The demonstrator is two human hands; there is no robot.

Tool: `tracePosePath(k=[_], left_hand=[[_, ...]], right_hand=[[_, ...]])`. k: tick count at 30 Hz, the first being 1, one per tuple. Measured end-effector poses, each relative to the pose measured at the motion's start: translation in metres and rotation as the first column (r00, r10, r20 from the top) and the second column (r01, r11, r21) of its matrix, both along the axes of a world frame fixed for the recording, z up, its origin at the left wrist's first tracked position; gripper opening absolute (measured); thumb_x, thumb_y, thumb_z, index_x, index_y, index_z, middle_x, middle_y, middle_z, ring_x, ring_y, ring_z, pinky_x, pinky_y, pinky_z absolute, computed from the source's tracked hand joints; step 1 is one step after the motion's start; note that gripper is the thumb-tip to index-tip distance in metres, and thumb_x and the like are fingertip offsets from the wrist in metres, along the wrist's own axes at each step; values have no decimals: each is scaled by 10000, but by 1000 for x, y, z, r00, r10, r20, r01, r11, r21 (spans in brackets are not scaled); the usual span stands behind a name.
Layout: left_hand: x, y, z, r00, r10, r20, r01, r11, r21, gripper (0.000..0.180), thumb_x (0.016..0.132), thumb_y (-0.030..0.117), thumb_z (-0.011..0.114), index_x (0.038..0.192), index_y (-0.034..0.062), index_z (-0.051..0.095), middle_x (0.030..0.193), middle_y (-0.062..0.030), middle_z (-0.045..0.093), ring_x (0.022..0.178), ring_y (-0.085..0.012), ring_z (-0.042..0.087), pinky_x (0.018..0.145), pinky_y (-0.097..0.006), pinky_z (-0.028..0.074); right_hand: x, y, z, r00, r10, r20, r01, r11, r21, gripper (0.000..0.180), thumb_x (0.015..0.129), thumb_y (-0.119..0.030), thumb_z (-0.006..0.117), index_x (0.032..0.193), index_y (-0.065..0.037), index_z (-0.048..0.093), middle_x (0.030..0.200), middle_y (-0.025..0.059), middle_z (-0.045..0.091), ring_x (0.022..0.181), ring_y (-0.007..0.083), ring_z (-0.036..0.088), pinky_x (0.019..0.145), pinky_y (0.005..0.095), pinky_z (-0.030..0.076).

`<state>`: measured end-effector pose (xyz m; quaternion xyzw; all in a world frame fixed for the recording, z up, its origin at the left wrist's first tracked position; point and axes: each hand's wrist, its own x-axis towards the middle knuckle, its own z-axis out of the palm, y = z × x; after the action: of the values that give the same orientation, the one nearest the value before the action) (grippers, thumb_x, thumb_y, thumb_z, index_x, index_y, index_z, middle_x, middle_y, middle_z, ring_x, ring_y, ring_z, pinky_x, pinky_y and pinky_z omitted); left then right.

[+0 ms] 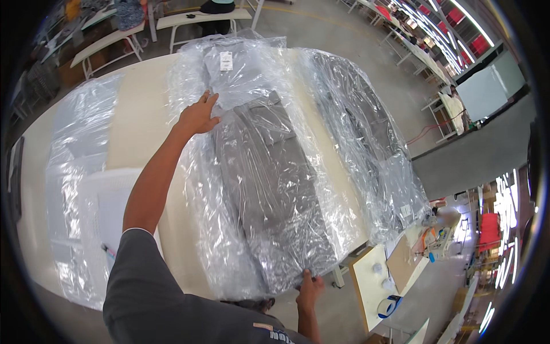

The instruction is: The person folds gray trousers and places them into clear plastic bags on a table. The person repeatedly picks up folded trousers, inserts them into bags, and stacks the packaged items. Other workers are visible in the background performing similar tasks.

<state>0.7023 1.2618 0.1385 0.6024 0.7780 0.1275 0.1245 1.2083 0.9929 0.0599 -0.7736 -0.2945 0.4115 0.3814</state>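
Observation:
A folded grey garment [266,178] lies inside a clear plastic bag [229,241] on a long cream table [137,120]. My left hand [199,114] rests flat on the bag's far left part, fingers spread, beside the garment's upper edge. My right hand [308,289] pinches the near edge of the bag at the table's front rim. Under the far end of this bag lies another bagged grey garment with a white tag [226,60].
A further bagged grey garment [366,132] lies along the table's right side. Flat clear bags [80,166] and a white sheet [114,206] cover the left side. White benches [114,40] stand behind the table. A small table [381,281] with a blue tape dispenser stands at lower right.

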Motion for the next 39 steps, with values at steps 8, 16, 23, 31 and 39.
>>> tracePosePath(k=[8, 16, 23, 31, 39], left_hand=[[117, -238, 95, 995, -88, 56, 62, 933, 356, 515, 883, 286, 644, 1344, 117, 491, 1348, -131, 532, 1077, -320, 611, 920, -410, 486], [363, -614, -66, 713, 447, 540, -413, 890, -193, 494, 847, 287, 664, 1260, 46, 540, 1077, -207, 661, 988, -374, 640, 848, -431, 505], [500, -838, -216, 370, 738, 565, -525, 668, -528, 675, 865, 533, 581, 1290, 12, 524, 1125, -268, 634, 1079, -415, 605, 911, -453, 477], [457, -908, -193, 496, 564, 660, -540, 796, -273, 537, 820, 540, 658, 1059, 60, 688, 970, -136, 714, 904, -283, 682, 882, -382, 503], [414, -1067, -160, 137, 447, 884, -761, 619, -195, 461, 842, 480, 675, 991, 44, 709, 928, -120, 718, 888, -218, 680, 843, -345, 504]], right_hand=[[18, 10, 7, 933, 126, -337, -121, 992, 37, 287, 896, -222, 659, 807, -1, 498, 688, 46, 455, 559, 171, 497, 451, 369, 565], [25, 3, 5, 778, 268, -568, -282, 957, 66, 259, 900, -176, 639, 1008, 8, 493, 844, 94, 487, 753, 251, 559, 567, 411, 609], [43, 25, -50, 705, 450, -549, -424, 887, 183, 192, 929, -152, 583, 1019, -9, 492, 888, 136, 533, 829, 267, 591, 656, 446, 605], [65, -44, -72, 691, 450, -566, -364, 893, 265, 230, 959, -287, 435, 1034, -90, 527, 988, 71, 586, 915, 240, 587, 774, 417, 521], [24, -305, -196, 90, 886, -455, -915, -106, -389, 285, 871, -230, 620, 1056, -14, 622, 1001, 124, 656, 872, 272, 648, 734, 444, 544]])
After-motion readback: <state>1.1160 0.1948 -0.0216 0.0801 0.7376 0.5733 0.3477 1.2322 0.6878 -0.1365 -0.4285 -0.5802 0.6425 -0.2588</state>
